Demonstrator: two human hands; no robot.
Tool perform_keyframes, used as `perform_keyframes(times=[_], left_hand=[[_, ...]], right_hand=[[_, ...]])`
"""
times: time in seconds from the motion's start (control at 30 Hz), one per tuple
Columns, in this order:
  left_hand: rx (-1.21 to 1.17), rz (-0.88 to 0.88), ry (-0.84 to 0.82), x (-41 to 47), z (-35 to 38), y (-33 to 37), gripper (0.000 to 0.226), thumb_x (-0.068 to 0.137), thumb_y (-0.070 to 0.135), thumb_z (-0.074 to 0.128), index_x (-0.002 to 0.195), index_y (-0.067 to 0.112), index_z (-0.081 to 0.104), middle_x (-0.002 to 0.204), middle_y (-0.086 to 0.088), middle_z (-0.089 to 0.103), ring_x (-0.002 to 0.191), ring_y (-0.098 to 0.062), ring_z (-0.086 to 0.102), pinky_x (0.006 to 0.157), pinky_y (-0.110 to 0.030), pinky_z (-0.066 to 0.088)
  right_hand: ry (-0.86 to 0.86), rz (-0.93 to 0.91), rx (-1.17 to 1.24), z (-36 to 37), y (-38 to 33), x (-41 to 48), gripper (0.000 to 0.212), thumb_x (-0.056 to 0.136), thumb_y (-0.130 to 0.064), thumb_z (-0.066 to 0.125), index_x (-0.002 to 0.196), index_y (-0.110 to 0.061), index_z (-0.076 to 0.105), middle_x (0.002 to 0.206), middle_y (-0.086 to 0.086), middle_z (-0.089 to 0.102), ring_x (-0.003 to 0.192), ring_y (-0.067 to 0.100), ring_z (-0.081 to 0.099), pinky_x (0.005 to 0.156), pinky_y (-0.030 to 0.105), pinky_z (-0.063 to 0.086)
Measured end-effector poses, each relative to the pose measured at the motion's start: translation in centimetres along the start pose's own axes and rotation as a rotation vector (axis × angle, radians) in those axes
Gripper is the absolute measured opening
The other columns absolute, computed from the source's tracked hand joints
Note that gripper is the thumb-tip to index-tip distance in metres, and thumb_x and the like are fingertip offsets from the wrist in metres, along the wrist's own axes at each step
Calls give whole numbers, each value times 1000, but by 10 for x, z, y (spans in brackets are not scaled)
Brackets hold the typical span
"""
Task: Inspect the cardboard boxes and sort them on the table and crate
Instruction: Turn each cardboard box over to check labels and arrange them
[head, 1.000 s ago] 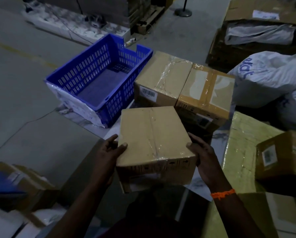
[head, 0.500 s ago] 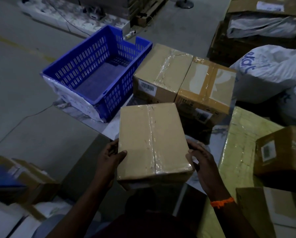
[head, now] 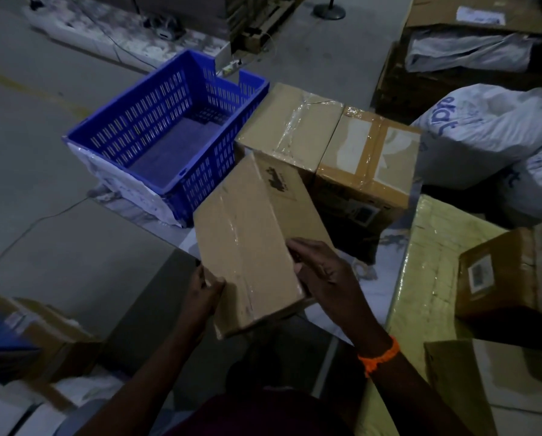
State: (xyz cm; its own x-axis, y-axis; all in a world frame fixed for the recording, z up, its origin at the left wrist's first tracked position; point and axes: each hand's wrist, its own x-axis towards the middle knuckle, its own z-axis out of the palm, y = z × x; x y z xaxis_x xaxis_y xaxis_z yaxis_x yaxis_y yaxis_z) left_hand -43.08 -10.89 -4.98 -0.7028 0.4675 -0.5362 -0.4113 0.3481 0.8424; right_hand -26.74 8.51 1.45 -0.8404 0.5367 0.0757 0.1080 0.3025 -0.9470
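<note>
Two hands are gripping a tilted, taped cardboard box (head: 250, 240) over the near edge of the marbled table (head: 386, 256), left hand (head: 200, 294) at its near corner, right hand (head: 323, 272) on its side. A blue crate (head: 156, 111) and two sealed boxes (head: 291, 121) (head: 367, 162) are sitting behind; grey concrete floor (head: 43, 152) is lying beyond.

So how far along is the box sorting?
Looks done: clear-taped box and brown-taped box stand side by side on the table by the crate. In hand: left hand and right hand hold a third box, tilted. Left: the crate holds no box; more boxes wait at right.
</note>
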Motion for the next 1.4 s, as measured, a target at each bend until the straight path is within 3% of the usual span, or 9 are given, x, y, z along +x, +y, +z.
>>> perform_keyframes(times=[0.17,0.37,0.43,0.53,0.6,1.03,1.17,1.3,1.4], left_hand=[[209,255,81,-3,-12,4,66,81,70,63,141,53,44,149,9,47,134,-17,51,107,-54,46],[58,250,16,-11,-4,53,58,90,69,55,142,45,50,148,1,52,128,-16,57,103,-53,50],[-13,236,15,-12,-2,64,57,93,66,53,143,39,51,140,2,58,122,-14,61,103,-49,51],[13,211,-17,-15,-4,69,71,81,74,59,145,45,47,147,2,53,130,-18,55,106,-50,47],[58,222,-47,-16,-5,69,83,72,80,62,147,51,41,151,2,49,134,-19,52,107,-51,46],[34,247,-168,-12,5,52,71,82,49,73,147,40,45,144,3,57,123,-17,62,96,-50,57],[175,367,-13,-10,-7,52,73,91,33,69,154,33,32,147,14,43,115,15,56,86,-16,54],[605,558,180,-1,-35,58,64,93,11,64,149,33,44,158,-1,37,143,-16,37,111,-42,40],[659,629,147,-1,-49,57,49,93,4,63,135,29,59,148,-6,53,136,-20,47,108,-43,44]], right_hand=[[-26,25,-17,23,-6,-2,41,92,-45,66,131,-35,65,141,-16,59,136,2,52,114,30,45],[43,317,-423,23,3,0,110,70,-88,64,156,-24,42,166,-1,30,152,17,25,124,42,28],[16,344,-370,17,12,2,107,68,-92,63,154,-31,42,158,-2,43,145,17,40,117,41,40],[-22,341,-136,12,13,1,70,77,-73,74,136,-45,51,129,-15,65,117,1,63,95,23,55],[3,319,-58,15,13,-3,60,82,-61,74,135,-45,52,126,-18,68,112,-2,65,95,28,58],[127,278,142,10,1,-30,40,100,-47,53,140,-48,51,141,-31,57,133,-8,50,111,23,45],[94,205,59,25,-2,-28,37,108,-35,50,144,-40,52,144,-32,53,136,-6,48,111,20,42],[116,219,-92,44,12,-13,39,101,-38,64,137,-25,61,135,-14,60,127,-2,52,110,22,43],[137,377,14,45,20,-2,43,89,-34,81,122,-29,55,113,-27,58,101,-11,60,80,1,45]])
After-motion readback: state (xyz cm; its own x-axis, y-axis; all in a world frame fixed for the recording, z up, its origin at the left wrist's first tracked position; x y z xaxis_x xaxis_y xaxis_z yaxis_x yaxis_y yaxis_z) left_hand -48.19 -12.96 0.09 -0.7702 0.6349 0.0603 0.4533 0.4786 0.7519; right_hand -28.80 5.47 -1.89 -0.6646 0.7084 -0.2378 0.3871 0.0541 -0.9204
